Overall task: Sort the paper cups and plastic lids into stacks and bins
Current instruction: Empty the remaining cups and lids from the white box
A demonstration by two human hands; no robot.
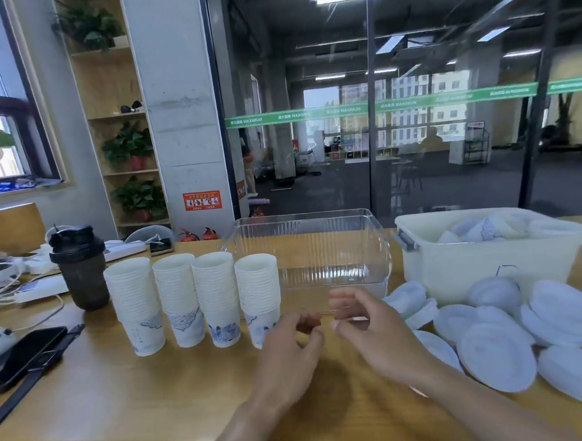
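Four stacks of paper cups (193, 300) are lined up in a row on the wooden table (121, 402), just left of a clear plastic bin (307, 251), while loose white plastic lids (495, 342) are scattered to the right, in front of a cream bin (486, 259) in which more pale items are seen. The left hand (290, 354) and right hand (370, 327) are held close together above the table, in front of the clear bin, with fingers loosely curled. Whether anything is pinched between them cannot be told.
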